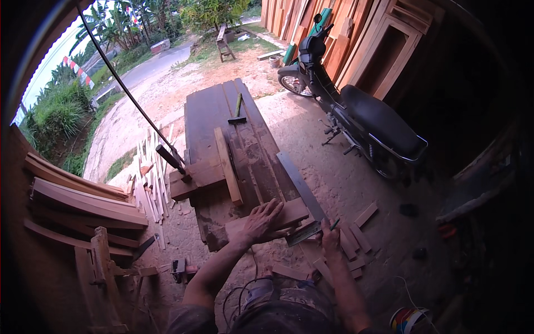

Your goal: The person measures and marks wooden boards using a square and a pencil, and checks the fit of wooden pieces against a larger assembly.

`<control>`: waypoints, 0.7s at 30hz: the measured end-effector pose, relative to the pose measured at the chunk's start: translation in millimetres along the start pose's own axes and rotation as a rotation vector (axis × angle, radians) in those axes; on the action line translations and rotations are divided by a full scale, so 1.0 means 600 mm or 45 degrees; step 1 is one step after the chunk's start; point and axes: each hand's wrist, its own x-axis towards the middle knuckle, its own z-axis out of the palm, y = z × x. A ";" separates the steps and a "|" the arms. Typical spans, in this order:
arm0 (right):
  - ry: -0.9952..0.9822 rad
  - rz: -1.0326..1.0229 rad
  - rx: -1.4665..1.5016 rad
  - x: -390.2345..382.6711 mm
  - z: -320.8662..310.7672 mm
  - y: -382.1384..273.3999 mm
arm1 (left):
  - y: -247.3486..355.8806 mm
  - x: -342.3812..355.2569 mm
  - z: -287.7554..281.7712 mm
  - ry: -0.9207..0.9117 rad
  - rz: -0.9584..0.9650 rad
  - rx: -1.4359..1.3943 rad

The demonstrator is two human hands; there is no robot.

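Outdoors at the mouth of a wood shop, a dark plank counter (pixel 222 117) runs away from the person over bare dirt, with a road and greenery beyond.

The left hand (pixel 262 221) lies flat, fingers spread, pressing down on a short board (pixel 295 211) at the near end of the counter; it grips nothing. Just right of it the right hand (pixel 330 234) is closed around a green pencil (pixel 335 224), its tip at the edge of a metal square (pixel 303 192). The square's short arm lies between the two hands, against the board's near edge, and its long blade runs away from the right hand along the counter's right side.

Beyond the left hand a pale batten (pixel 228 165) lies lengthwise on the counter, crossing a thicker block (pixel 194 177) to its left, where a dark-handled tool (pixel 169 158) stands. Farther off, a hammer (pixel 238 111) rests on the planks.

Offcuts (pixel 356 236) litter the ground right of the right hand. A motorbike (pixel 356 111) is parked well beyond them, before leaning door frames (pixel 389 44). Far left of the left hand, stacked timber (pixel 83 203) and thin strips (pixel 150 183) lie on the ground.
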 end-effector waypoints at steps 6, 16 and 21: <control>0.408 -0.145 0.042 -0.049 -0.082 0.006 | 0.019 0.009 -0.031 -0.250 -0.212 -0.053; 0.134 -0.394 -0.387 -0.105 -0.064 -0.108 | -0.051 0.047 -0.067 -0.333 -0.113 -0.619; -0.090 -0.226 -0.453 -0.082 -0.052 -0.130 | -0.054 0.046 -0.017 -0.091 -0.091 -0.169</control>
